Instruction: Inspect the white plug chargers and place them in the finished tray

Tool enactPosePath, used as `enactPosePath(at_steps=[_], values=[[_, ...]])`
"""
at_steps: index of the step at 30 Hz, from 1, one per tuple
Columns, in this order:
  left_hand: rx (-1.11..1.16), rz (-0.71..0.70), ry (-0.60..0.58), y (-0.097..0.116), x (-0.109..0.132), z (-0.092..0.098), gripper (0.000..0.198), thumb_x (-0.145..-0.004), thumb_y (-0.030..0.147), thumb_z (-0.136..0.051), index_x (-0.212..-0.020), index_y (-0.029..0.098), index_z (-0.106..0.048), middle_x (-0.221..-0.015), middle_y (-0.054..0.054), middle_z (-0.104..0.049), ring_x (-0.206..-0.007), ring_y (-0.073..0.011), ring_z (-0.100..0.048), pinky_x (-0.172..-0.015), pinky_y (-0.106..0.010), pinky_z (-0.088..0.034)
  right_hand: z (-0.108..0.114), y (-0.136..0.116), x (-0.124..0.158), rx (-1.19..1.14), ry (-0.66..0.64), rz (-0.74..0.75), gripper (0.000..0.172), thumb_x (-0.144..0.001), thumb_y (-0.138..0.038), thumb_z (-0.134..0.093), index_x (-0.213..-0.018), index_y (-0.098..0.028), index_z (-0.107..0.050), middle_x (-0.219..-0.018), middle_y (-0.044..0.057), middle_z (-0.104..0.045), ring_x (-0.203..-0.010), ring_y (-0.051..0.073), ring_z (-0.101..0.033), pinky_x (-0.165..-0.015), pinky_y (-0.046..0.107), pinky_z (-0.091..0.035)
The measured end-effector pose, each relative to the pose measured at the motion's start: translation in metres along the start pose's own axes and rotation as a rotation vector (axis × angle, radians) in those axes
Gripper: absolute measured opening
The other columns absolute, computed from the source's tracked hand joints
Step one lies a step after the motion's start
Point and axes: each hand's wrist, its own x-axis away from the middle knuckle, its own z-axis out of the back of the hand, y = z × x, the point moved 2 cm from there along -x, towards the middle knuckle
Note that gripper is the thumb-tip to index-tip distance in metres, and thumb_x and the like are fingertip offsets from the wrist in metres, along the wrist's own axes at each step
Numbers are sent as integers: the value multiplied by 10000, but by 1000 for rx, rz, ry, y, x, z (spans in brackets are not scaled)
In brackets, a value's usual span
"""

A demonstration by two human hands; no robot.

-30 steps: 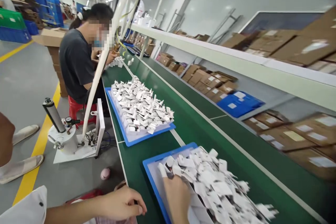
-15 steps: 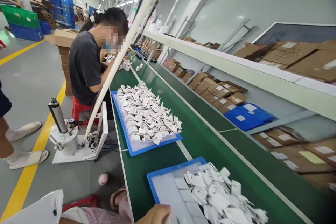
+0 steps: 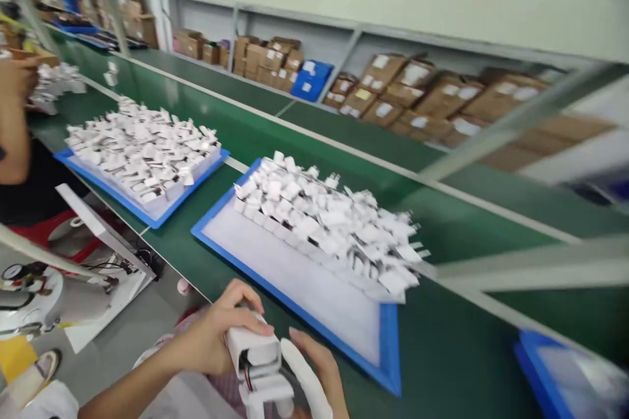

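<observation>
My left hand [image 3: 219,334] is wrapped round a white plastic housing [image 3: 253,347] from the left, thumb and fingers on its top and side. The housing's end is open, and red and dark wires show inside it. My right hand [image 3: 322,366] curls round the lower right of the same piece, some of its fingers hidden. A curved white strip [image 3: 305,376] lies against that hand; I cannot tell whether it belongs to the housing. Just beyond both hands is a blue-edged tray [image 3: 295,304] with many white plastic parts [image 3: 324,209] heaped along its far side.
Another blue-edged tray [image 3: 164,216] of white parts lies to the left on the green bench [image 3: 427,334]. A third tray [image 3: 540,366] shows at lower right. A co-worker's arm [image 3: 14,124] is at far left. A slanted post [image 3: 531,262] crosses the right side; cartons [image 3: 383,72] line the lower shelf.
The view has swung right and down towards the bench. Earlier, part of one hand showed at the bottom edge; now both hands and the white housing are in view.
</observation>
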Motion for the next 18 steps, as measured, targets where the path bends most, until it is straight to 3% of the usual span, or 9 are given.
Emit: enactPosePath(at_steps=[3,11,14,18], values=[[-48,2,-89,9,-10,0,346,-849,191,-722,-1169,297,-641,-1002,-60,-546,-926,-185,-574,-790,-303,-489,3,-6,1,51,26,86,342,-930,-284,-560,-1262,-205,-551,-1013,105,-669,-871,241,-680,-706,365,-598],[-28,103,-145,10,-19,-8,411,-920,135,-627,-1276,336,-579,-1017,-51,-535,-1018,-201,-596,-849,-334,-530,-2,-26,-3,261,91,90,311,-889,-98,-519,-1173,-224,-505,-935,65,-608,-832,213,-626,-625,326,-541],[-129,93,-256,9,-20,-9,468,-906,46,-586,-1290,312,-553,-1037,-63,-535,-1037,-208,-557,-859,-344,-516,-5,-24,-5,286,103,117,228,-896,-71,-519,-1088,-195,-514,-840,37,-541,-720,173,-542,-557,287,-478],[-119,140,-386,6,-20,-8,505,-864,18,-628,-1277,288,-523,-1050,-68,-555,-1072,-229,-508,-865,-359,-490,-4,-22,-7,329,68,172,263,-874,-55,-547,-1114,-162,-535,-760,10,-462,-662,159,-435,-525,273,-405]])
